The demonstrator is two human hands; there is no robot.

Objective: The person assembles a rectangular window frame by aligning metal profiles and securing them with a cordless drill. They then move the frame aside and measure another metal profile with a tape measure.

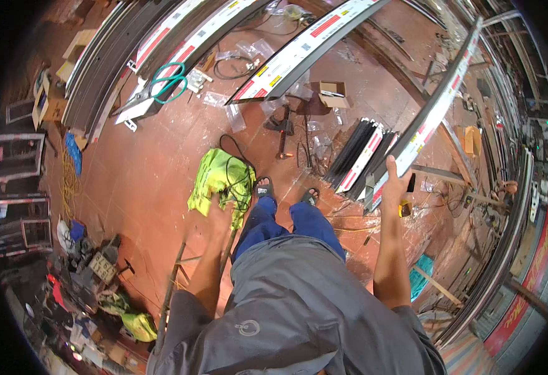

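My right hand [394, 182] grips a long dark metal profile [433, 120] with white, red-printed film along its face. The profile slants up and away to the far right. My left hand [220, 215], smeared by motion, is in front of or against a bright yellow-green cloth [214, 178] heaped left of my feet. A dark cable loops over that cloth. Beside my right hand lies a bundle of shorter dark profiles [356, 153], some with the same film. A power drill [282, 128] rests on the floor ahead of my feet.
Another filmed profile [305, 53] crosses the far middle. Long profiles [114, 62] are stacked at far left, with teal-handled scissors [169, 82] on them. A small open carton [333, 95] sits among plastic scraps. A motorbike [86, 269] stands at left, and a metal-legged frame [175, 275] is by my left arm.
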